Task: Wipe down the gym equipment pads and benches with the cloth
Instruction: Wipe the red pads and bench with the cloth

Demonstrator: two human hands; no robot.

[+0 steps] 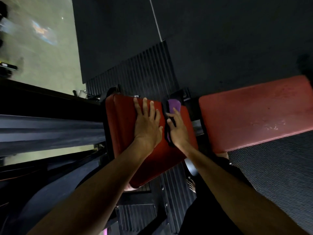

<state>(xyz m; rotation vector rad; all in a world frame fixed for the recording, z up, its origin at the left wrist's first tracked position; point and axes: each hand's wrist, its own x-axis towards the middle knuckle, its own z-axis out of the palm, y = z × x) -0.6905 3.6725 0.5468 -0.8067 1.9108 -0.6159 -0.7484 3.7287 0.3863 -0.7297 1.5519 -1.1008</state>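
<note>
A dark red padded seat (123, 126) fills the middle of the view. My left hand (147, 122) lies flat on it with the fingers spread and straight. Just to its right, my right hand (177, 128) presses a purple cloth (173, 104) into a black seam that runs down the pad. The cloth shows above the fingertips and again as a strip under the palm. A second, paler red pad (254, 112) with scuffed, speckled patches lies to the right, apart from both hands.
Black ribbed rubber matting (145, 68) lies beyond the pads, dark floor behind it. Dark machine frame bars (50, 129) run along the left. A black mesh surface (274, 167) sits under the right pad. Bare toes (191, 184) show below the seat.
</note>
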